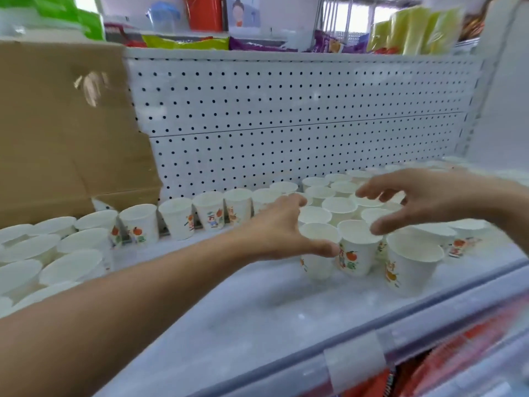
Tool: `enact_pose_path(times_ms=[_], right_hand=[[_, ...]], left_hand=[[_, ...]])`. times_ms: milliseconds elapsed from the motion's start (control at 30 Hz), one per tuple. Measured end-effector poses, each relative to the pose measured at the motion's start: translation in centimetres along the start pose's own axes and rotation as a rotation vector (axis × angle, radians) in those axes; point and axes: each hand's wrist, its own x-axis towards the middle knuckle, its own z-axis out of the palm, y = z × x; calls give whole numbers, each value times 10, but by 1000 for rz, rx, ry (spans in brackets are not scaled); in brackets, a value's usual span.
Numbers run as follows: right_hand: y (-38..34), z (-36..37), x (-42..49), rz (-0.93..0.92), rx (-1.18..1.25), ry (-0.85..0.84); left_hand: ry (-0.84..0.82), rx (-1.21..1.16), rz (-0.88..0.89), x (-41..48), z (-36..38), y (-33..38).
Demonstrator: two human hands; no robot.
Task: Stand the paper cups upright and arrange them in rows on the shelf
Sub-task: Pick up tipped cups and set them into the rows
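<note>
Head view. A white shelf (257, 305) carries the work area; its back wall is a white pegboard panel (286, 110) with rows of small dark holes. A brown cardboard box (63, 133) stands at the left rear of the shelf, against the pegboard. Above the pegboard, an upper shelf holds coloured snack packets (186, 41), a red container (204, 12) and yellow packages (415, 30). A clear label holder (355, 359) is clipped to the front rail of the shelf, and red packaging (458, 348) shows below the rail. The front centre of the shelf is bare; no object blocks either hand.

The paper cups (340, 207) are white with a small orange-and-green fruit print on the side. All visible cups stand upright, mouth up. One row (177, 219) runs along the foot of the pegboard from left to centre. A dense group (43, 253) fills the left end of the shelf. A second cluster occupies the right half, between the two hands, and further cups extend to the right rear corner.

The left hand (274, 230) reaches in from the lower left, fingers spread, thumb touching the side of a front cup (319, 253). It is open and grips nothing. The right hand (400, 199) enters from the right, fingers splayed and curved, hovering just above the cluster rims. Whether its fingertips touch a rim cannot be determined due to blur. It holds nothing.
</note>
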Motion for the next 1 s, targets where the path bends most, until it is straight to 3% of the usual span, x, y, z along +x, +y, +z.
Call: enact_pose_path(times_ms=[100, 200, 400, 533, 767, 1000], right_hand=[[11, 17, -6, -28, -67, -7], [20, 32, -17, -86, 21, 125], [45, 38, -6, -156, 153, 245], [46, 24, 23, -179, 82, 169], [16, 14, 59, -97, -154, -93], [1, 32, 83, -234, -242, -76]], left_hand=[[95, 112, 27, 10, 17, 8], [224, 259, 108, 17, 24, 11], [70, 113, 104, 33, 14, 6], [65, 10, 80, 42, -5, -3], [-86, 279, 57, 65, -8, -2], [-38, 468, 91, 62, -12, -12]])
